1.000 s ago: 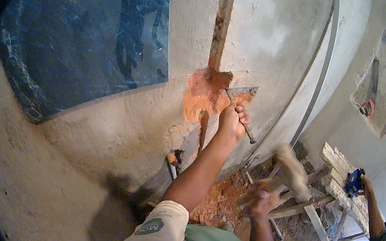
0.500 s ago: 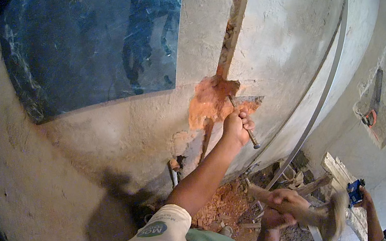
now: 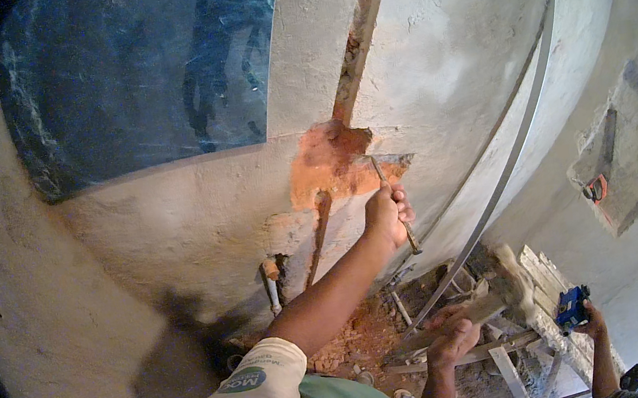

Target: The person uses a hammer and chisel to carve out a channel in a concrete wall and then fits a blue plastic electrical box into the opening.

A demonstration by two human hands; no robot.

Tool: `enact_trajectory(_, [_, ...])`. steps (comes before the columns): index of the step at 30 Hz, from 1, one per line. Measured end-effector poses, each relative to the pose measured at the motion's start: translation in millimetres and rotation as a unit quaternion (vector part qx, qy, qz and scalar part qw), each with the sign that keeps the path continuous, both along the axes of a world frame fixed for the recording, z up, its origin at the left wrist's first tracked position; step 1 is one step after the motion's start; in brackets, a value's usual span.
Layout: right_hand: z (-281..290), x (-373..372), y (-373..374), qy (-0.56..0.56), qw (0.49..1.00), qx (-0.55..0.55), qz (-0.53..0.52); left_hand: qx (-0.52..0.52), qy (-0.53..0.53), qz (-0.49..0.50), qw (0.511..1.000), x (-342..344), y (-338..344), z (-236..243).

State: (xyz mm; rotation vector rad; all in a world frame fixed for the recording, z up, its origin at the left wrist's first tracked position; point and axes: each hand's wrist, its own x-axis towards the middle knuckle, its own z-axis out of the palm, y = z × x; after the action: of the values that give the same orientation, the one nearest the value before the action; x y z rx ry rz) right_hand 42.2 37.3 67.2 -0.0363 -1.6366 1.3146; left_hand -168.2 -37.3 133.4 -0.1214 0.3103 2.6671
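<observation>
Beside a raw orange cavity (image 3: 323, 170), chisel (image 3: 411, 239) and hammer (image 3: 517, 285) gripped

Below and right of the cavity, the left hand (image 3: 388, 214) is wrapped around the chisel, whose tip reaches the cavity's right-hand part. Farther down and right of it, the right hand (image 3: 452, 340) grips the hammer by its handle, the blurred head well apart from the chisel. Work looks partway along: the cavity, the channel (image 3: 364, 48) running up from it and the narrow groove (image 3: 318, 235) beneath are already cut, with rubble (image 3: 356, 331) lying below. Ragged plaster (image 3: 409, 135) still borders the cavity's right side, so that edge seems unfinished; its depth cannot be told.
</observation>
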Motion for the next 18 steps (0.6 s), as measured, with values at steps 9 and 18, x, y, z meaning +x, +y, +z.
enact_trajectory(9, [37.8, 10.0, -23.6, 0.243, 0.958, -0.025, 0.147, -0.055, 0.043, -0.006, 0.998, 8.4, -42.7, -8.4])
enact_trajectory(18, [-32.9, 0.8, -9.5, -0.122, 0.981, 0.144, -0.043, 0.036, -0.005, -0.037, 0.999, 5.2, 3.0, 14.7])
